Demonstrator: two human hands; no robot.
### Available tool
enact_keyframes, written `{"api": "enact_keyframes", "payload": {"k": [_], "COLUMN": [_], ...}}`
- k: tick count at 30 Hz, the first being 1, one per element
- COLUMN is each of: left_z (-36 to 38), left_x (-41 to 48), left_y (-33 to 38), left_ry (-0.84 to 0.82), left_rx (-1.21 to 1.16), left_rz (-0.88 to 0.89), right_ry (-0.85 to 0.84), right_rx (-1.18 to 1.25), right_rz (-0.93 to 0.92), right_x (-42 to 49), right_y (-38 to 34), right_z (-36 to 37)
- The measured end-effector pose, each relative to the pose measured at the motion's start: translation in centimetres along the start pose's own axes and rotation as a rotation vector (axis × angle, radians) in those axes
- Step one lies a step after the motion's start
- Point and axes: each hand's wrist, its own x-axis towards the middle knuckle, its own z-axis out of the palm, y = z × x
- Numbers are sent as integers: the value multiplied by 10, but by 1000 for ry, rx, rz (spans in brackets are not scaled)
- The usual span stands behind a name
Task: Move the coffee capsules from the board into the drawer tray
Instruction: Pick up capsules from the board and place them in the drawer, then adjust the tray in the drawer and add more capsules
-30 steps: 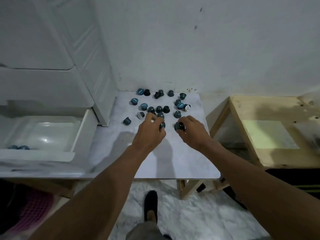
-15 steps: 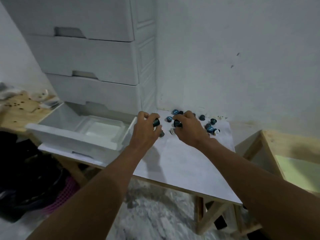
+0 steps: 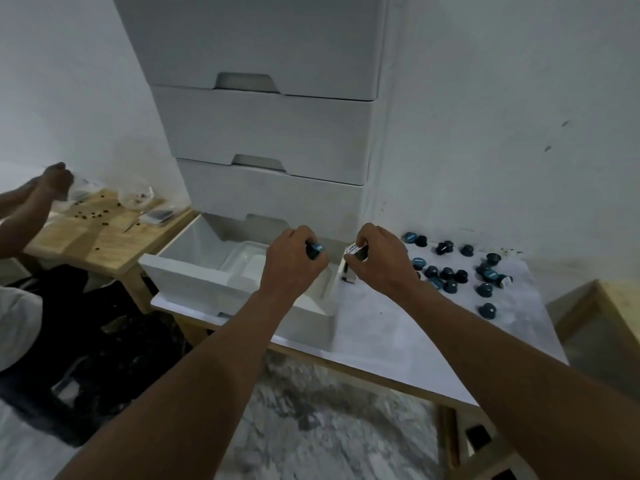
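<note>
My left hand (image 3: pixel 294 265) grips a dark capsule with a blue lid (image 3: pixel 316 250) over the right end of the open white drawer tray (image 3: pixel 194 271). My right hand (image 3: pixel 379 263) holds a dark capsule with a white lid (image 3: pixel 358 252) just above the drawer's right wall. Several dark blue capsules (image 3: pixel 450 273) lie scattered on the white board (image 3: pixel 398 327) to the right of my hands. My left hand hides part of the tray's inside.
A white drawer cabinet (image 3: pixel 270 133) stands behind the tray against the wall. At the left, another person's hands (image 3: pixel 52 178) work over a wooden table (image 3: pixel 104 233) with bowls and small dark bits. A wooden stand (image 3: pixel 620 313) sits at far right.
Both hands picked a capsule off the board and carried it left to the open drawer. My view swung left and up, bringing the cabinet and the other person into sight.
</note>
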Motion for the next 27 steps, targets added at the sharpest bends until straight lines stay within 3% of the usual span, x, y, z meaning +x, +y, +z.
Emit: {"api": "enact_keyframes", "payload": {"k": [13,21,27], "left_z": [-35,-13,7], "left_x": [33,79,107], "left_y": [-138,-177,-202], "left_ry": [-218,-380,-605], "left_rx": [-30,-27,42], "left_rz": [43,14,-20], "right_ry": [-34,-170,-385], "right_rx": [-22,5,-21], "right_rz": [78,105,146], "right_x": [36,79,106], "right_y": [-70,-51,-33], "right_z": [105,148,188]}}
